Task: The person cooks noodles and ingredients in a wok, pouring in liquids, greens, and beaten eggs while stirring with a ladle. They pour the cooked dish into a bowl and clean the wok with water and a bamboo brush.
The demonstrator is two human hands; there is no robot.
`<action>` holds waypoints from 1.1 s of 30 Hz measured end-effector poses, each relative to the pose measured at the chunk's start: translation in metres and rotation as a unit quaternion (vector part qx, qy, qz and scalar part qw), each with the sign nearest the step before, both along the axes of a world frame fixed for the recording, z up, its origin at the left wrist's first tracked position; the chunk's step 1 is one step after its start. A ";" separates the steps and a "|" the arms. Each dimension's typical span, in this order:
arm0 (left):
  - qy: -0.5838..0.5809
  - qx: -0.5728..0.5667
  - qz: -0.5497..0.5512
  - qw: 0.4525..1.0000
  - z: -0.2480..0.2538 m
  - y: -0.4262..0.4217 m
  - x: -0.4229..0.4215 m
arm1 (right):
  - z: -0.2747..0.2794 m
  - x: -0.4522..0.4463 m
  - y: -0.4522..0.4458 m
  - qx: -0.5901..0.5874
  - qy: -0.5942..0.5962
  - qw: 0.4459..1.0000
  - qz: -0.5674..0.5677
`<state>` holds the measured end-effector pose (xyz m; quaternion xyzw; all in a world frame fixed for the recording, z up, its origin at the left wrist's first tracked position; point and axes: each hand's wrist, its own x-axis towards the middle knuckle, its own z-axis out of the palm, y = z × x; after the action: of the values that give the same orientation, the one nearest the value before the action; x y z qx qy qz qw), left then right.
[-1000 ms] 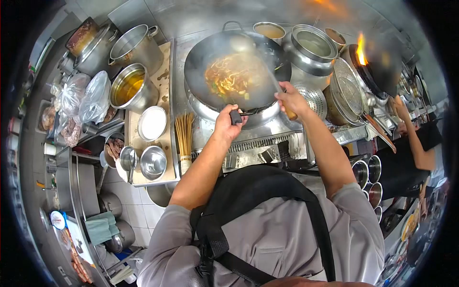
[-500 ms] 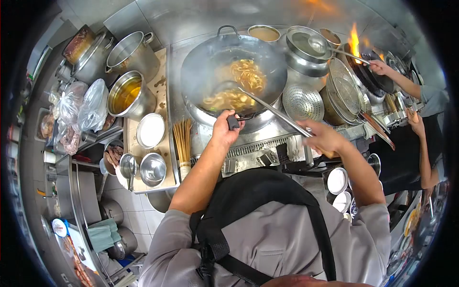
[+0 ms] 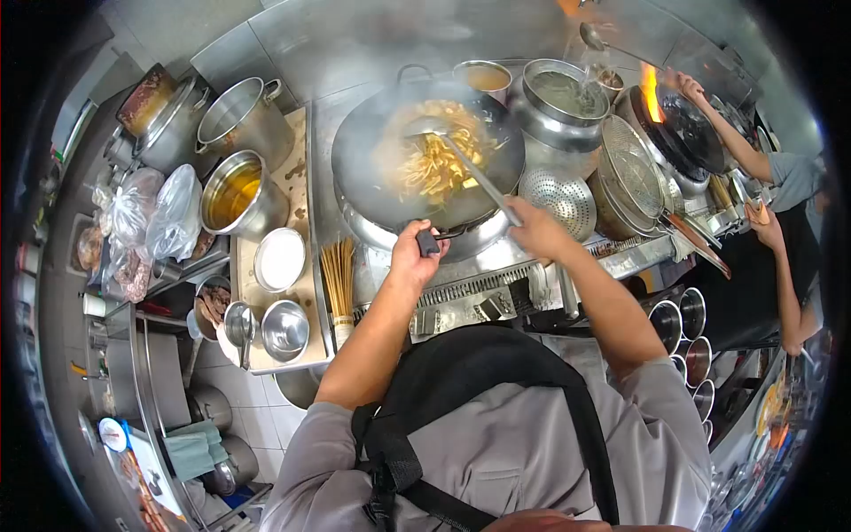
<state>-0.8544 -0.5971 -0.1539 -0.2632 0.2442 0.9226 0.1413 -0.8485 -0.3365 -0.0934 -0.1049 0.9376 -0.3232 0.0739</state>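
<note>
- Nearest is the person's grey shirt (image 3: 505,443), crossed by black straps (image 3: 589,434).
- The left hand (image 3: 414,251) has its fingers wrapped around the dark handle (image 3: 428,243) on the wok's near rim.
- The right hand (image 3: 541,229), slightly blurred, is closed round the shaft of a long metal ladle (image 3: 474,173), which slants up and leftward over the wok.
- To the left of the left arm, a bamboo brush (image 3: 337,277) stands bristles up beside the board (image 3: 300,199).
- On that board are a metal bowl (image 3: 285,331), a smaller bowl (image 3: 239,324) with a spoon, and a dish of white contents (image 3: 280,259).
- Ahead of both hands is the wok (image 3: 353,164), hazed with steam. The noodles (image 3: 448,173) lie inside it, around its middle; the ladle's bowl is at their far left, its exact contact unclear.
- Right of the wok are a perforated skimmer (image 3: 557,204) and, beyond it, mesh strainers (image 3: 634,168).
- Farther left stand 2 deep pots, 1 with yellow liquid (image 3: 235,192).
- Behind the wok are a container of brown liquid (image 3: 486,78) and a wide metal pot (image 3: 541,127).
- At far right, a co-worker's hand (image 3: 690,87) grips another ladle (image 3: 592,35) near a flame (image 3: 651,93).
</note>
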 end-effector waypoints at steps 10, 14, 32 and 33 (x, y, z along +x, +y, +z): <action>0.008 0.007 -0.023 1.000 -0.004 -0.002 -0.003 | 0.023 0.038 -0.009 -0.355 -0.143 0.916 -0.125; 0.002 0.026 -0.026 0.999 -0.006 -0.001 -0.005 | 0.017 0.056 -0.017 -0.316 -0.109 0.926 -0.178; 0.014 0.057 -0.050 0.997 -0.019 0.001 -0.013 | 0.011 -0.024 -0.074 -0.426 -0.216 0.866 -0.147; 0.012 0.057 -0.056 0.997 -0.018 0.001 -0.013 | 0.012 -0.018 -0.073 -0.427 -0.215 0.865 -0.152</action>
<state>-0.8669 -0.5957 -0.1722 -0.2298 0.2074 0.9286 0.2045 -0.8667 -0.4092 -0.0817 0.0899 0.6732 -0.7137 0.1714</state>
